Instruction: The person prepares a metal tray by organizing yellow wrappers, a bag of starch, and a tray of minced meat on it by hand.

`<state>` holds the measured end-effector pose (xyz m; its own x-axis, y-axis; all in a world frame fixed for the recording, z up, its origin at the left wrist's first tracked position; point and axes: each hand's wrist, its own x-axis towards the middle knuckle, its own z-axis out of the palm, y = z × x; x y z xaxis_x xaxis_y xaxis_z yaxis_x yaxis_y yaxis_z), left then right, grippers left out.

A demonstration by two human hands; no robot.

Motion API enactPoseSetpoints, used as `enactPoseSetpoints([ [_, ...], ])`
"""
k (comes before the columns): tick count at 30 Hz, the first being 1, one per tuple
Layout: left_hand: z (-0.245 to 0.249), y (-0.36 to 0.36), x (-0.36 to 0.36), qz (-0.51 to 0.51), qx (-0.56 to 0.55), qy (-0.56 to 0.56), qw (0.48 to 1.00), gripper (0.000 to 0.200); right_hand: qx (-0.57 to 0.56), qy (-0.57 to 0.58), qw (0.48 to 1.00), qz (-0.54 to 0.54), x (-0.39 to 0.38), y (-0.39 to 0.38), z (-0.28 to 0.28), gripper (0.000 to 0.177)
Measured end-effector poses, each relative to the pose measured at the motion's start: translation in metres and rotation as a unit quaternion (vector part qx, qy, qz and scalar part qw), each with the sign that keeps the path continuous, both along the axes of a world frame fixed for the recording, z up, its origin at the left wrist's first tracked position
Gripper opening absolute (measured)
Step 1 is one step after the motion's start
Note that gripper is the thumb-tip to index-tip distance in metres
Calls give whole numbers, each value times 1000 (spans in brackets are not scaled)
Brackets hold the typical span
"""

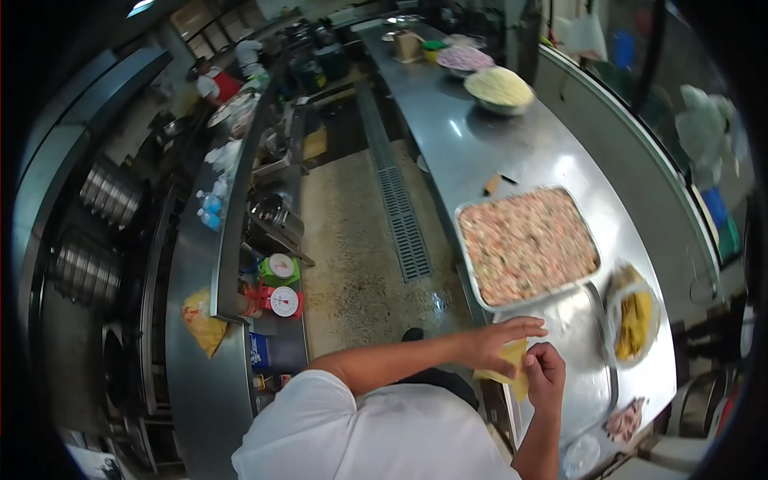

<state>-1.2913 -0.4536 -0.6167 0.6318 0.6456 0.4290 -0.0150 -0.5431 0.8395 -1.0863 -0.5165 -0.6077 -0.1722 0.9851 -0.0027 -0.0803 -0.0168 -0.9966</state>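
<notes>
While right hand fingers pinch thin yellow sheet near shiny metal desk edge, support it lightly with left hand, fingers spread.

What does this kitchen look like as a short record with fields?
Place: kitchen, long metal counter
Left hand: at a thin yellow sheet, fingers extended
Right hand: fingers closed on the same sheet
Filled tray: holds pinkish chopped mixture
Beside trays: plastic bag with something yellow inside
Farther along counter: bowl heaped with pale food
Across the aisle: red scale, green scale
Background: two people
</notes>
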Motion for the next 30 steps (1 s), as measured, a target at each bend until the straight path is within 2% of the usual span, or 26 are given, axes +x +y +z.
enactPoseSetpoints([
  [2, 2, 10, -48, -6, -88, -7, 996, 74, 4, 8, 999, 35, -46, 23, 9, 18],
  [4, 1, 29, -103, -40, -280, -37, 958, 69, 19, -18, 997, 68, -100, 51, 20, 17],
  [5, 0, 39, -135, -10, -286, -48, 957, 59, -1, -12, 997, 72, -133, 64, 29, 16],
  [8, -9, 67, -240, 4, -390, -116, 913, 42, 24, -98, 991, 83, -212, 115, 10, 14],
  [11, -40, 98, -351, 43, -371, -134, 918, 28, 64, -169, 976, 121, -303, 164, 11, 9],
  [14, -31, 123, -437, 98, -368, -130, 915, 19, 78, -197, 964, 161, -384, 208, 12, 6],
  [18, -7, 165, -506, 175, -363, -135, 905, 22, 120, -237, 943, 202, -469, 272, 17, 7],
  [21, -20, 218, -556, 247, -293, -11, 924, 22, 132, -233, 935, 231, -517, 332, 3, 8],
  [24, -27, 271, -594, 347, -240, -3, 907, 21, 135, -210, 931, 267, -568, 402, -11, 10],
  [26, -32, 305, -622, 412, -270, 50, 869, 22, 140, -197, 920, 307, -601, 458, -18, 12],
  [28, -13, 343, -651, 481, -206, 58, 850, 22, 117, -196, 903, 364, -642, 520, -18, 15],
  [30, -7, 377, -685, 555, -143, 97, 814, 26, 201, -170, 872, 413, -689, 589, -13, 17],
])
